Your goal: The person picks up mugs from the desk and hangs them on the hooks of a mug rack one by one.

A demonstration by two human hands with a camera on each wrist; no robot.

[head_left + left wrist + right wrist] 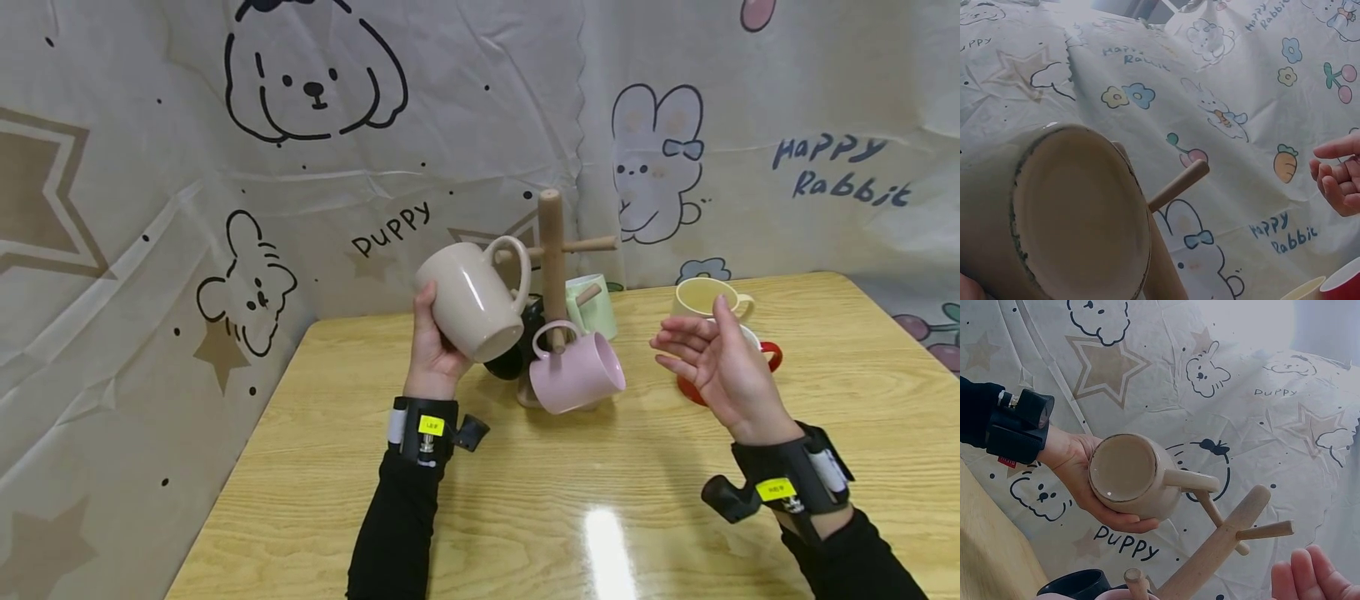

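My left hand (433, 362) holds a beige mug (471, 298) by its body, tilted, with its base toward me. The mug's handle (1192, 480) points at the wooden mug tree (552, 279) and overlaps an upper peg on its left side. Lower on the tree hang a pink mug (576, 382), a black mug (504, 364), partly hidden, and a light green mug (600, 310). My right hand (720, 367) is raised to the right of the tree, palm showing and fingers extended, holding nothing.
Behind my right hand, on the wooden table (315, 500), stand a pale yellow mug (693, 296) and a red mug (690, 390) with a white inside. The printed cloth (480, 125) hangs close behind the table. An upper right peg (591, 244) of the tree is bare.
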